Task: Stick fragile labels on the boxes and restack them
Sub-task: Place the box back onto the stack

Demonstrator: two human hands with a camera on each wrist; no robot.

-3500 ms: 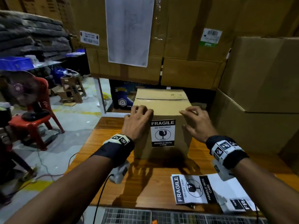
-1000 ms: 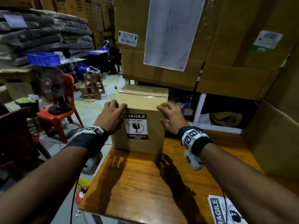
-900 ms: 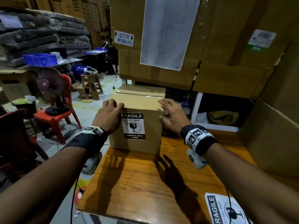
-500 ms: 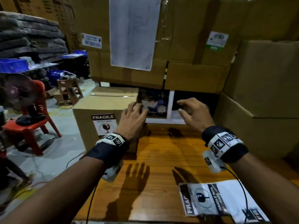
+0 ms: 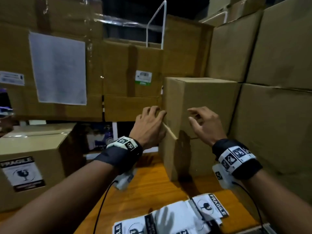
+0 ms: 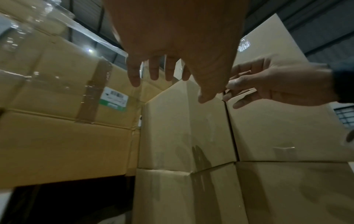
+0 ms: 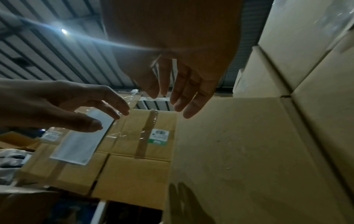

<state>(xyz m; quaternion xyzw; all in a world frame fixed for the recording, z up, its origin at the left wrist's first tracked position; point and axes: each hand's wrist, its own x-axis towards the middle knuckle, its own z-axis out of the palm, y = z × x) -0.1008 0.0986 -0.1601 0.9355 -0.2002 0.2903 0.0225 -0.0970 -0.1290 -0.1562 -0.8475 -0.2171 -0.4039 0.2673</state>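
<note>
Both forearms reaching forward, wrists banded. Left hand (image 5: 149,125) raised, fingers (image 6: 153,71) hanging loosely spread, slightly curled, holding nothing. Right hand (image 5: 205,124) raised level beside it, fingers (image 7: 184,94) relaxed, partly curled, gripping nothing.

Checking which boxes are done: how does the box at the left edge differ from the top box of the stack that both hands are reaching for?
The box at the left edge shows a fragile label on its front; the top box of the stack shows none on the faces in view. The left box sits lower and away from the hands; the top box rests on another box, with the left hand and right hand open near it. Both are plain brown cardboard.
</note>
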